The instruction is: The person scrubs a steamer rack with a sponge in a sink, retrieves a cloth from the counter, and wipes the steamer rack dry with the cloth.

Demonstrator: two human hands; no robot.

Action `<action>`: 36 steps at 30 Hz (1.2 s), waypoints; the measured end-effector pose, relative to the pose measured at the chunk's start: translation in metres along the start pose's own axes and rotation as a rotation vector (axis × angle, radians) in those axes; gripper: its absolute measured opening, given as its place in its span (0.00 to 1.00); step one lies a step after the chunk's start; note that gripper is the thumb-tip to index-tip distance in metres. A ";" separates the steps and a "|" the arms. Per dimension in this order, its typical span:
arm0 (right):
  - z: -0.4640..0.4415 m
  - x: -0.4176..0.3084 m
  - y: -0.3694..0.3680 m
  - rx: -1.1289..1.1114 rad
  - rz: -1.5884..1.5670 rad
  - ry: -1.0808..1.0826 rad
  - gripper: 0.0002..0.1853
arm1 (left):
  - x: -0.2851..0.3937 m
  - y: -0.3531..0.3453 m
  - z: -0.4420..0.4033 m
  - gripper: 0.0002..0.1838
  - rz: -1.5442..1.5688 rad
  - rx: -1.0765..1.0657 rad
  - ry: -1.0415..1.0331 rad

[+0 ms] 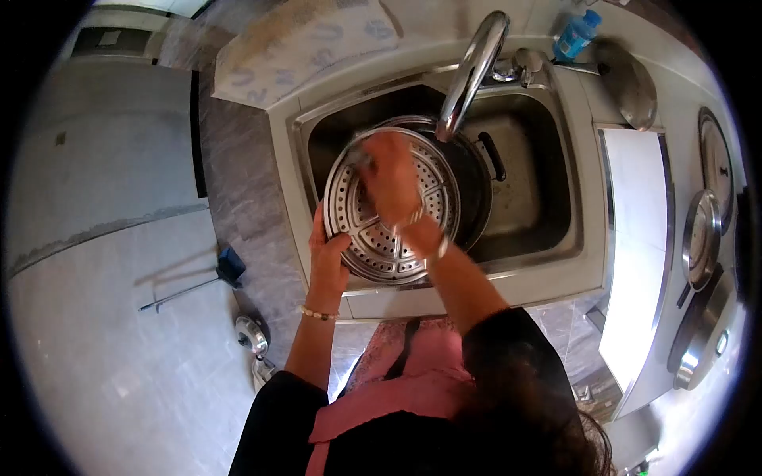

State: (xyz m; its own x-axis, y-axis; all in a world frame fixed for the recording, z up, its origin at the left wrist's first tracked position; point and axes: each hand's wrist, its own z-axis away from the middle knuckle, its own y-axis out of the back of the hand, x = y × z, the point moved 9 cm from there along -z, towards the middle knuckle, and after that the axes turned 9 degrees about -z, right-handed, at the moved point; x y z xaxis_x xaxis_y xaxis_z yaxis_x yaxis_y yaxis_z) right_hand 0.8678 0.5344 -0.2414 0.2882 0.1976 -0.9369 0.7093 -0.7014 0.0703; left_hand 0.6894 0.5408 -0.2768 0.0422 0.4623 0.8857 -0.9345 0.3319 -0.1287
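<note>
A round metal steamer tray [373,266] with many small holes is held tilted over the double sink. My left hand [327,258] grips its lower left rim, with the thumb on the upper face. Over the tray's upper part, my right hand [389,178] is blurred by motion. Its fingers are closed on a small greyish scouring pad [359,156], mostly hidden and smeared, pressed to the perforated surface. Beneath the tray, a large pot [476,202] with a black handle [491,155] stands in the sink, partly covered.
A chrome faucet [476,71] arches over the sink [548,254]. A blue bottle [577,36] and a metal lid [631,83] are at the back right. Several lids and pans, including a frying pan [702,238], line the right counter. A dustpan [230,266] lies on the floor at left.
</note>
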 end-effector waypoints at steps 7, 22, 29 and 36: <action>-0.004 -0.009 0.005 -0.039 -0.031 -0.040 0.16 | 0.005 -0.001 0.008 0.34 0.003 -0.038 -0.058; 0.026 -0.006 0.016 0.075 -0.052 0.056 0.18 | 0.011 -0.005 0.016 0.35 0.139 0.073 -0.041; 0.028 -0.035 0.018 0.037 0.021 0.057 0.17 | -0.001 -0.002 0.022 0.33 0.215 0.004 -0.008; 0.039 -0.058 0.010 -0.061 -0.019 0.091 0.11 | 0.013 0.000 0.020 0.34 0.137 0.009 -0.068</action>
State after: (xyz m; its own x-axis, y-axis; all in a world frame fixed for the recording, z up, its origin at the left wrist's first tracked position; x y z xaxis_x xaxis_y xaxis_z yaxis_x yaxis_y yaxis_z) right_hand 0.8329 0.4888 -0.2000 0.3294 0.2738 -0.9036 0.7525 -0.6541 0.0762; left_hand 0.6833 0.5301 -0.2565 -0.1100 0.4460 0.8883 -0.9331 0.2616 -0.2468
